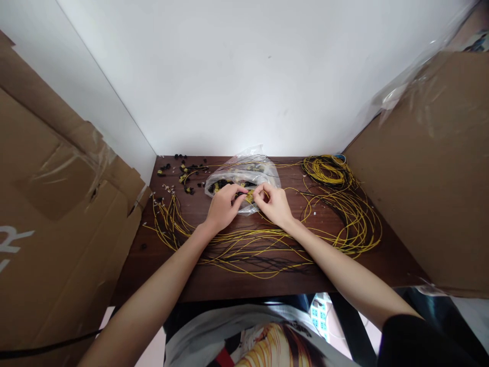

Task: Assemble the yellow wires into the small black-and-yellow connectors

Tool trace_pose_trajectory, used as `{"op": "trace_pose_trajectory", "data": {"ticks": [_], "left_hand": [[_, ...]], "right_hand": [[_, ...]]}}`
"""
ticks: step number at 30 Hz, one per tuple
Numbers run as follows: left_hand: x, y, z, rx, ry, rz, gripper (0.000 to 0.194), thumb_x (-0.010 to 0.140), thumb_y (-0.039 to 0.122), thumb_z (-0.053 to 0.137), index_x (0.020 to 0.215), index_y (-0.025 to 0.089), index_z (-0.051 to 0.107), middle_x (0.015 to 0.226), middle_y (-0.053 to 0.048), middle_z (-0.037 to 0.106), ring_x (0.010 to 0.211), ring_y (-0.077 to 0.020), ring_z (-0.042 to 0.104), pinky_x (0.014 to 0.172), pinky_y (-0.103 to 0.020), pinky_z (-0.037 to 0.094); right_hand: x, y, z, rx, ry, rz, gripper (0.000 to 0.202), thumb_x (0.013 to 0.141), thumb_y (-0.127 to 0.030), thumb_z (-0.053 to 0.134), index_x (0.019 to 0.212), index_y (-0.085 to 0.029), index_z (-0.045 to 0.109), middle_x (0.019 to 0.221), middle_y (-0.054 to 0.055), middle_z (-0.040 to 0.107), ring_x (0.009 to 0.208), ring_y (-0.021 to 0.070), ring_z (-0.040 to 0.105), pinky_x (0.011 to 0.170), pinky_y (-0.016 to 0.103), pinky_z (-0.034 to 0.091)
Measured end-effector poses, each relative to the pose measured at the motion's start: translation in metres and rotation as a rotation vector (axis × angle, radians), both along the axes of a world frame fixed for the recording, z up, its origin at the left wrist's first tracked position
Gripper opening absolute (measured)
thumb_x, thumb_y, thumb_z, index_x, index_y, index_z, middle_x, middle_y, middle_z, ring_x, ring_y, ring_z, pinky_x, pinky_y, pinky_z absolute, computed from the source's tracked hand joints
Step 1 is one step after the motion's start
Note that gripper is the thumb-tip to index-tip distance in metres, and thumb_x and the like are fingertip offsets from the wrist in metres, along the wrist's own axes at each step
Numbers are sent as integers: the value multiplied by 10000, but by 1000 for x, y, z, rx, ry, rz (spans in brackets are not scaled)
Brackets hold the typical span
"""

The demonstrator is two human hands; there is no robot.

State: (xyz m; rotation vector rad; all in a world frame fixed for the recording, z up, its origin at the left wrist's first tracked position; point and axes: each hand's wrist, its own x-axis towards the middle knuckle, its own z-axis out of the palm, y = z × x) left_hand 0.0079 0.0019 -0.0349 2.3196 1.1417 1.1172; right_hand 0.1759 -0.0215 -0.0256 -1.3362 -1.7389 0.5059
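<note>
Yellow connector (pixel 250 195) lies between your left hand (pixel 224 206) and right hand (pixel 276 206), equally near; both hands' fingers look pinched closed on it, long axis unclear.

Left hand (pixel 224 206), one; right hand (pixel 276 205), one; plastic bag (pixel 269 172), one; table (pixel 237 291), one; wires (pixel 324 176), too many to count.

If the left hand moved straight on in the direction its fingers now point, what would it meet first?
The left hand would probably meet the small yellow piece between the two hands, with the right hand just beyond. Depth is unclear in this single view.
</note>
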Motion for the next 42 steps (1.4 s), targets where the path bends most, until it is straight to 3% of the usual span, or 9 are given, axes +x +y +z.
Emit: {"op": "trace_pose_trajectory", "data": {"ticks": [6, 11, 16, 19, 25, 31, 36, 42], "left_hand": [[0, -1, 2, 8, 28, -27, 134, 865, 220, 505, 931, 170, 611, 793, -21, 598, 702, -143, 520, 679, -269, 411], [0, -5, 7, 87, 122, -40, 245, 863, 208, 483, 1085, 151, 570, 916, -66, 635, 833, -192, 548, 762, -321, 414], [0, -6, 8, 66, 152, -24, 406, 722, 42, 476, 1104, 169, 531, 940, -53, 639, 891, -215, 530, 815, -358, 389], [0, -5, 8, 23, 34, -13, 422, 641, -7, 452, 1019, 167, 523, 900, -37, 639, 829, -192, 523, 805, -345, 400], [-4, 2, 14, -102, -378, 97, 202, 812, 88, 390, 948, 167, 517, 822, -39, 637, 777, -149, 577, 743, -298, 433], [-15, 11, 15, -152, -494, 251, 205, 768, 90, 391, 875, 176, 544, 749, -16, 637, 625, -116, 544, 608, -244, 420], [-31, 16, 20, -148, -310, 301, 230, 705, 64, 383, 790, 164, 572, 693, -11, 636, 601, -123, 550, 585, -237, 418], [-49, 15, 31, -127, 159, 68, 218, 726, 108, 397, 768, 177, 600, 677, -3, 635, 615, -144, 563, 605, -251, 415]], "right_hand": [[2, -1, -3, -21, -117, 59, 157, 821, -305, 521, 835, -191, 628, 538, -55, 502, 482, 84, 437, 526, 203, 321], [2, 0, -4, -29, -122, 52, 180, 847, -310, 492, 836, -191, 626, 558, -45, 510, 496, 91, 450, 535, 208, 324], [3, 0, -4, -44, -142, 62, 182, 845, -308, 495, 843, -195, 638, 561, -40, 523, 501, 97, 452, 538, 208, 325], [3, 0, -4, -28, -177, 70, 181, 841, -300, 509, 840, -199, 659, 560, -39, 534, 507, 96, 455, 550, 206, 327], [3, 0, -5, -14, -233, 103, 180, 836, -305, 547, 849, -213, 701, 561, -37, 572, 524, 96, 497, 566, 207, 326], [3, 1, -5, -14, -273, 117, 185, 832, -332, 568, 847, -233, 724, 593, -30, 614, 537, 99, 508, 564, 212, 314], [3, 1, -4, -45, -226, 93, 184, 829, -324, 561, 844, -224, 715, 561, -38, 589, 524, 98, 502, 550, 207, 308], [3, 1, -4, -57, -218, 85, 182, 826, -313, 554, 840, -213, 705, 586, -31, 608, 536, 104, 512, 554, 209, 315]]}}
